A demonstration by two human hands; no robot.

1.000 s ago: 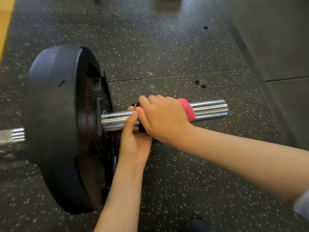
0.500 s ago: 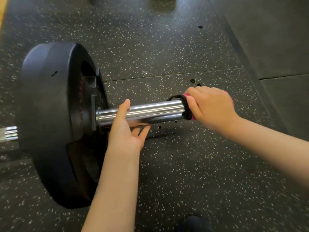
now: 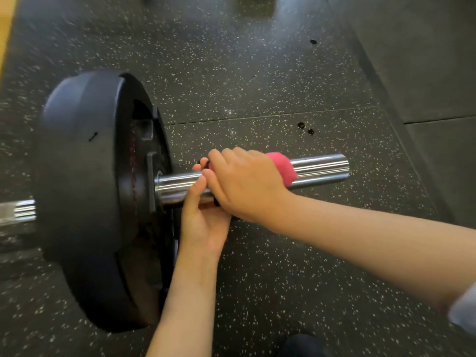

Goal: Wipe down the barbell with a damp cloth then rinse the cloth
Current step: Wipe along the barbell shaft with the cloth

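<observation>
The barbell's chrome sleeve (image 3: 319, 168) sticks out to the right of a big black weight plate (image 3: 85, 197). A pink cloth (image 3: 282, 167) with a dark edge is wrapped round the sleeve, and my right hand (image 3: 247, 184) grips it from above, about mid-sleeve. My left hand (image 3: 203, 217) holds the sleeve from below, next to the plate, thumb lying over the front and fingertips showing behind. The two hands touch. A short piece of the bar shaft (image 3: 18, 211) shows left of the plate.
Black speckled rubber flooring (image 3: 257, 73) lies all around, with a seam running across behind the sleeve. Plain grey mats (image 3: 425, 60) lie to the right. Two small dark spots (image 3: 305, 127) mark the floor behind the sleeve. A dark shoe tip (image 3: 301, 343) shows at the bottom.
My right hand has slid the cloth back left along the sleeve, from its outer end to beside my left hand. My left hand kept its hold near the plate.
</observation>
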